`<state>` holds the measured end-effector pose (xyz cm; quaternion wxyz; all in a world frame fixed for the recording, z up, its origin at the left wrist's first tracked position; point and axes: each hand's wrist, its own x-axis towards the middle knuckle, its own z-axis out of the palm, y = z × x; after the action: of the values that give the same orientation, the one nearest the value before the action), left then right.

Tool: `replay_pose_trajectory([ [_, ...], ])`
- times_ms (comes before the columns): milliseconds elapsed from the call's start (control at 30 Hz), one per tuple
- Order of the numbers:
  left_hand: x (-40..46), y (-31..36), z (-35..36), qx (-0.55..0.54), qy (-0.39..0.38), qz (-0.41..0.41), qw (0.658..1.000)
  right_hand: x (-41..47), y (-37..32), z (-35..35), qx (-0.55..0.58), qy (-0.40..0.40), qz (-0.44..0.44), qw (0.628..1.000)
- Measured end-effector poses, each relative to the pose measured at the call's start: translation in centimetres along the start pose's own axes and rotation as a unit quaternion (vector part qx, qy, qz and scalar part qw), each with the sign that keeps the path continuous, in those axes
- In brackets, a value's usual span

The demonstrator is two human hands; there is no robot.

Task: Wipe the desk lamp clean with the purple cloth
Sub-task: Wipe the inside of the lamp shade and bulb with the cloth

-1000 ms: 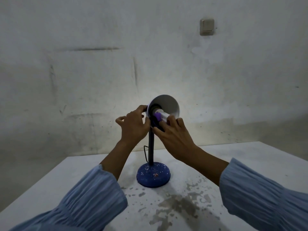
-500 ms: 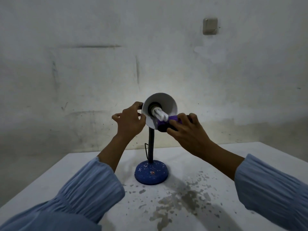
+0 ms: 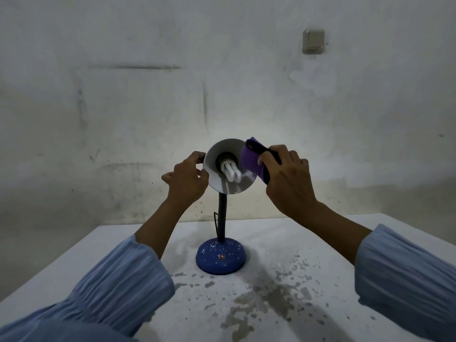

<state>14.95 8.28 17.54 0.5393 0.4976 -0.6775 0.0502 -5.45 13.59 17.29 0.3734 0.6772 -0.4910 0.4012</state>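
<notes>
Pinched between the thumb and curled fingers of the right hand (image 3: 286,180), the purple cloth (image 3: 251,157) is folded over the right rim of the lamp shade (image 3: 222,178), one face inside the shade and the darker fold outside. On the opposite side, the left hand (image 3: 186,181) grips the shade's left rim, fingers wrapped behind it and thumb at the front edge. Both forearms come out of pale blue pleated sleeves (image 3: 116,290) low in the view. Between them the white table (image 3: 308,243) carries a patch of grey flecks and stains. Further back on it stands the desk lamp (image 3: 221,225), with a round blue speckled base (image 3: 220,257) and a dark upright stem; its shade tilts toward the camera, showing a white coiled bulb (image 3: 58,172). Behind rises a scuffed pale wall with a switch plate (image 3: 313,41) high on the right.
</notes>
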Motion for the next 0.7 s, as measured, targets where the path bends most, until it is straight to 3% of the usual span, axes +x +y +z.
replay_pose_trajectory([
  [200, -0.1, 0.4, 0.2, -0.007, 0.001, 0.002, 1.000, 1.5, -1.5, 1.9, -0.087, -0.057, -0.094, 0.990],
  [333, -0.1, 0.3, 0.0, -0.012, 0.001, 0.000, 1.000, 2.4, -2.2, 2.7, -0.128, -0.116, -0.059, 0.983],
  [467, 0.0, 0.2, 0.1, -0.019, -0.002, -0.008, 1.000, 2.6, -2.7, 2.7, 0.017, -0.201, 0.045, 0.978],
  [600, 0.0, 0.5, 0.3, -0.021, -0.011, -0.004, 1.000, 3.3, -2.4, 1.8, 0.125, -0.283, 0.132, 0.942],
  [700, 0.0, 0.4, 0.2, -0.025, -0.006, -0.015, 1.000, 3.5, -1.9, 1.2, 0.205, -0.270, 0.198, 0.920],
])
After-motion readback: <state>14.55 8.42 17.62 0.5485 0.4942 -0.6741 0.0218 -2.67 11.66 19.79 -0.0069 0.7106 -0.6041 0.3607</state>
